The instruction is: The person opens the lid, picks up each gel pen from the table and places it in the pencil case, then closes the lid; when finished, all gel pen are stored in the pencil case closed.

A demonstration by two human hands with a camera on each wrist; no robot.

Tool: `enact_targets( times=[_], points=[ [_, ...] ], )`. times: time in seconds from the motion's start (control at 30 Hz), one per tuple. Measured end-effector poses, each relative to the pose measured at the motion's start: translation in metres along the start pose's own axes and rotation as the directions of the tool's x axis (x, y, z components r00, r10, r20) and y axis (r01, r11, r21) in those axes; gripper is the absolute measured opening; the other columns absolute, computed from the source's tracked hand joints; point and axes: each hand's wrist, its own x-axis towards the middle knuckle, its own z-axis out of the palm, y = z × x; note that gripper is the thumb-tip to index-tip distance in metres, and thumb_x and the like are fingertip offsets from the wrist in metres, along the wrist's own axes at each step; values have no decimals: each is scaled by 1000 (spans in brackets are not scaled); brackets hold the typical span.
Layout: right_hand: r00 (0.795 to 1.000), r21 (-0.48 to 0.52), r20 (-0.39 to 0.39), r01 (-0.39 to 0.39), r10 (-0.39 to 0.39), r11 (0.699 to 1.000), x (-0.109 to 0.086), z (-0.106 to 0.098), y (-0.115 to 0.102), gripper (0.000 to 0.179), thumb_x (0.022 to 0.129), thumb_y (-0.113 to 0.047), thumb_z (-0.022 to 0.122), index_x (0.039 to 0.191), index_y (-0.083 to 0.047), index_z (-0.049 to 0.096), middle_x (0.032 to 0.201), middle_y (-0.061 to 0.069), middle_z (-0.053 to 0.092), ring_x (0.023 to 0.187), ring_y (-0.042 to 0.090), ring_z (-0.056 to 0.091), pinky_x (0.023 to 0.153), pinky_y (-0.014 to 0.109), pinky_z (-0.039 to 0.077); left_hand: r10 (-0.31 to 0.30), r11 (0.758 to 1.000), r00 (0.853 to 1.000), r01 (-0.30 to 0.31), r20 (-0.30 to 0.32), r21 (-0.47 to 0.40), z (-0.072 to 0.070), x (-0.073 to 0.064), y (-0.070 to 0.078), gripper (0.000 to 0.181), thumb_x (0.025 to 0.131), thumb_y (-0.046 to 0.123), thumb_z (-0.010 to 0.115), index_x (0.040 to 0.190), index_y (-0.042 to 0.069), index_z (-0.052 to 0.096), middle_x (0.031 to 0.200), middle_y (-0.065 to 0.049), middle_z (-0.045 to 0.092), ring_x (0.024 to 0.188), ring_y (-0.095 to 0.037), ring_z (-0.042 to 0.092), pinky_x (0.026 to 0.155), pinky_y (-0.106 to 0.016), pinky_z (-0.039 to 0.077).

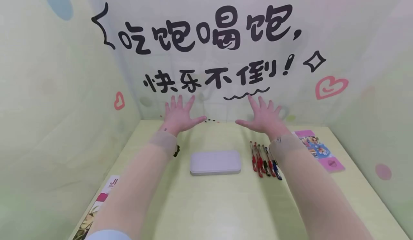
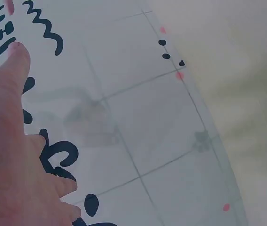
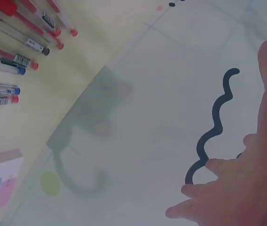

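Both hands reach forward over the far part of the table, fingers spread and straight, holding nothing. The left hand is raised before the back wall, its thumb pointing inward. Mirroring it, the right hand has its thumb turned toward the left hand. Nearer the person, between the forearms, lies a closed pale lilac case. A loose row of pens with red, black and blue caps lies beside the right wrist. In the right wrist view the pens appear at upper left.
A pink illustrated booklet lies right of the right forearm, partly covered by it. Printed paper shows at the left table edge, behind the left forearm. A white wall sheet with black lettering stands at the back, and side sheets flank the table.
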Motion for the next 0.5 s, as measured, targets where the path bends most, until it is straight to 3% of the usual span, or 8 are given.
enact_targets(
  times=[0.23, 0.5],
  points=[
    [993, 77, -65, 100, -95, 992, -10, 29, -6, 115, 96, -82, 61, 179, -28, 4, 184, 27, 12, 164, 65, 17, 130, 84, 15, 55, 987, 998, -55, 1, -153, 25, -17, 8, 113, 93, 90, 54, 179, 36, 4, 185, -26, 9, 171, -53, 9, 139, -68, 18],
    [975, 243, -10, 217, -221, 945, -35, 66, -25, 100, 96, -70, 72, 176, -32, 26, 184, 17, 24, 165, 49, 33, 127, 77, 36, 12, 947, 1000, -2, 27, -322, 76, -47, 6, 117, 91, 86, 63, 179, 35, 6, 184, -20, 21, 170, -44, 25, 132, -70, 34]
  ],
)
